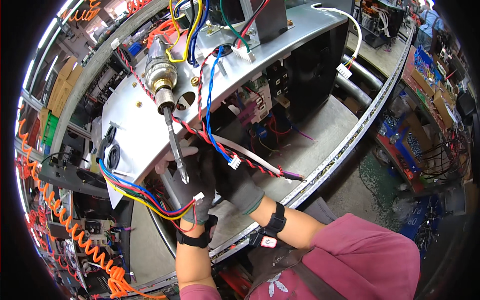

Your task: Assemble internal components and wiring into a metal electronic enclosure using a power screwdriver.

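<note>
My left hand (192, 182), in a dark glove with bare fingertips, is at the near edge of a white metal panel (135, 135). Its fingers are bent in there, and what they grip is hidden. Beside it my right hand (242, 192), also gloved, reaches under the panel into the machine housing; its fingers cannot be seen. An electric screwdriver (161, 75) hangs above, its bit (175, 145) pointing down in front of my left hand. Twisted red-black wires (200, 132) and a blue-red lead with a white connector (234, 161) hang across the opening near both hands.
A multicoloured wire bundle (135, 190) loops off the panel's left side. A circuit board (257, 102) shows inside the housing. The metal bench edge (320, 167) curves along the right. An orange coiled hose (65, 215) hangs at left; parts bins (415, 135) stand far right.
</note>
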The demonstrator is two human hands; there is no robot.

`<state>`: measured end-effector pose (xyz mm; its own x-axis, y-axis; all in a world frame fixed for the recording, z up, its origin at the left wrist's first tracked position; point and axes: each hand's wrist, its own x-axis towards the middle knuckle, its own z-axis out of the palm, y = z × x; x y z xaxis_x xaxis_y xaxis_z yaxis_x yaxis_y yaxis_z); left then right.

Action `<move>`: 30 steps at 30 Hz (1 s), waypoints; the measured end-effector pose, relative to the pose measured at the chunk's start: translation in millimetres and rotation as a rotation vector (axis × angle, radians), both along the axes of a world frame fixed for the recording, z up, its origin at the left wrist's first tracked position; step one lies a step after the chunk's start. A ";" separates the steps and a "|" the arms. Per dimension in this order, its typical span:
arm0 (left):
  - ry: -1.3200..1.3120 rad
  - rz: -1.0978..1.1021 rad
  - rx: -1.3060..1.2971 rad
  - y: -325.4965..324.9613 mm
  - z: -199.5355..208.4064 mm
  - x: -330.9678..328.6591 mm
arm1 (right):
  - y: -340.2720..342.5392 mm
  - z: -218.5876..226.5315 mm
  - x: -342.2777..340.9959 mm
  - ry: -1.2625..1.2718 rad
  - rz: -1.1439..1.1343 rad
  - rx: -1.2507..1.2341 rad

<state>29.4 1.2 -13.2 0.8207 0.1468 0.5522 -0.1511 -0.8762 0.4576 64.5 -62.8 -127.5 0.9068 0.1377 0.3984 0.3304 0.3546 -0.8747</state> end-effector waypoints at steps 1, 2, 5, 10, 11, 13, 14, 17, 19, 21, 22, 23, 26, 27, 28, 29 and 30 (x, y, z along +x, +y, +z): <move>-0.011 -0.016 0.043 0.1 0.8 0.3 | 2.3 0.1 0.4 0.051 0.024 0.077; -0.010 -0.023 0.085 0.0 1.2 -0.1 | -0.8 -0.7 0.0 -0.057 -0.048 -0.141; -0.042 0.020 0.165 -0.6 0.7 -0.6 | -6.9 0.9 -4.5 -0.172 -0.107 -0.354; -0.037 0.034 0.239 -1.2 2.3 1.7 | -6.2 1.6 -1.9 -0.188 -0.121 -0.325; -0.036 0.036 0.240 -1.5 3.5 1.7 | -3.2 -0.2 0.4 -0.073 -0.006 -0.214; -0.014 0.022 0.235 -3.3 4.5 1.6 | 3.8 -7.3 5.8 -0.110 -0.006 -0.250; -0.033 -0.018 0.227 -4.6 4.2 0.6 | 5.0 -12.6 7.1 -0.253 -0.120 -0.299; -0.029 0.011 0.178 -4.4 4.1 1.8 | 13.9 -28.0 14.1 0.084 0.123 -0.037; -0.035 -0.022 0.188 0.7 3.8 3.7 | 14.4 -41.3 15.4 -0.090 -0.028 -0.162; 0.048 -0.029 0.195 6.2 2.1 4.1 | 19.2 -54.0 17.1 -0.255 -0.150 -0.275; 0.015 -0.076 0.192 7.4 0.9 4.0 | 17.9 -61.1 16.3 -0.246 -0.121 -0.332; -0.030 -0.063 0.190 9.6 1.8 6.7 | 30.4 -63.1 22.0 -0.103 -0.022 -0.141; -0.109 -0.095 0.189 8.8 3.2 8.3 | 51.0 -72.5 31.8 0.521 0.293 0.494; -0.008 -0.092 0.068 6.3 3.0 5.3 | 52.8 -76.9 32.3 0.456 0.263 0.471; 0.147 -0.048 -0.063 5.1 3.8 3.6 | 57.2 -79.5 35.0 0.395 0.232 0.444; 0.120 -0.052 -0.220 1.0 2.8 1.3 | 51.4 -84.5 33.4 0.452 0.226 0.422; 0.091 -0.081 -0.223 -0.4 3.3 0.1 | 51.3 -87.0 32.4 0.335 0.197 0.412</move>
